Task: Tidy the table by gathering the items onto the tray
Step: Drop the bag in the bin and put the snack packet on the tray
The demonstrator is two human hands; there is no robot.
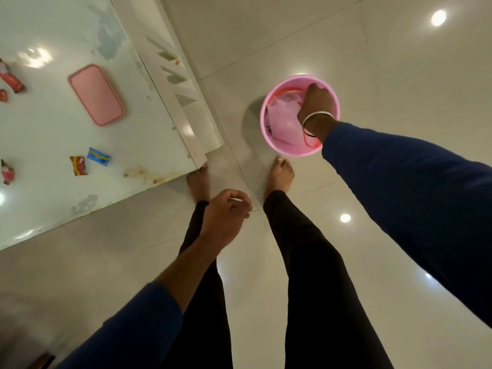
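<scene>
right hand (315,103) reaches down into the pink bucket (277,145) on the floor, grip hidden; left hand (226,217) hangs loosely curled, holding nothing; pink tray (95,94) and wrappers (98,156) lie on the table (149,145)

The glossy white glass-topped table (53,123) has open surface around the flat pink rounded-rectangle plastic tray (96,95). 2 small wrappers, a blue one (98,156) and a red-and-yellow one (78,165), lie side by side near the table's front edge. More red wrappers (12,82) sit at its left. The round pink plastic bin (299,115) on the floor is partly filled, and the right hand (315,106) occupies its mouth.
</scene>
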